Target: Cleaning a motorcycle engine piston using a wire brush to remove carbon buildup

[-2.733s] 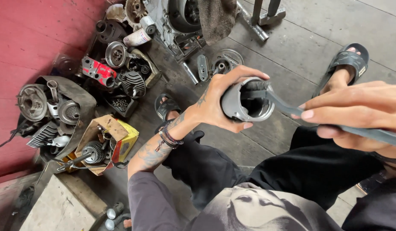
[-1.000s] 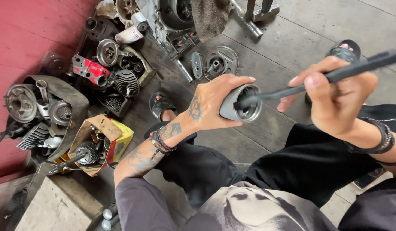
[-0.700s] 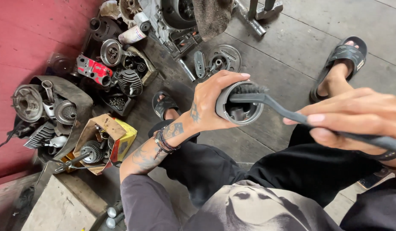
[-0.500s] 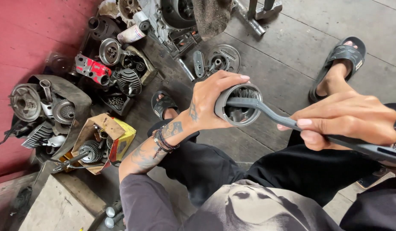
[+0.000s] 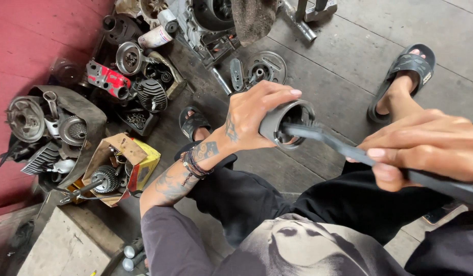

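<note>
Brush (image 5: 318, 134) pushed deeper, seemingly, into cylinder (image 5: 283, 122); both hands gripping.

A: Where's the cylinder (image 5: 283, 124) rel. to your hands?
B: In your left hand (image 5: 252, 118), centre of view; the brush (image 5: 349, 151) enters its open end from the right, handle in your right hand (image 5: 425, 148).
A: Surroundings?
B: Engine parts (image 5: 129, 71) lie far left on the floor (image 5: 349, 61); cardboard box (image 5: 119, 161) below them; sandalled foot (image 5: 405, 74) upper right.

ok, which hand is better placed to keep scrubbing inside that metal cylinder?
Right. The right hand already grips the dark brush, its bristle end inside the grey metal cylinder. The left hand is wrapped around the cylinder, steadying it.
</note>
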